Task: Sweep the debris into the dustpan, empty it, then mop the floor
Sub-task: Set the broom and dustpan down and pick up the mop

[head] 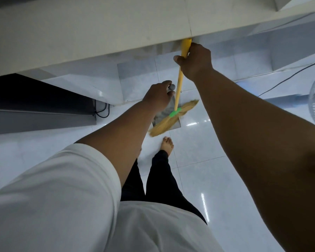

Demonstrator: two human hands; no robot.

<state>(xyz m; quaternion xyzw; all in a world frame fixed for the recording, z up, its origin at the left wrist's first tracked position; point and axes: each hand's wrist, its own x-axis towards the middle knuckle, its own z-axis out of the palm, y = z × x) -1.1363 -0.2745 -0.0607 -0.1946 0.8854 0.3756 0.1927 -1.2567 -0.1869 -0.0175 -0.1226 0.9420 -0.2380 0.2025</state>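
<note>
"Where is the broom?"

"Its yellow stick leans up and down. The right grip is curled round the stick near the top. The straw end is down on the floor."

"And the dustpan?"

"The dustpan lies on the floor right under the straw, touching it. The left grip is wrapped round its grey handle. That grip is nearer the pan."

"Which way should the dirt go?"

"Away from the foot, into the pan, I think. I cannot see any dirt."

White shirt, black trousers, bare foot
</note>
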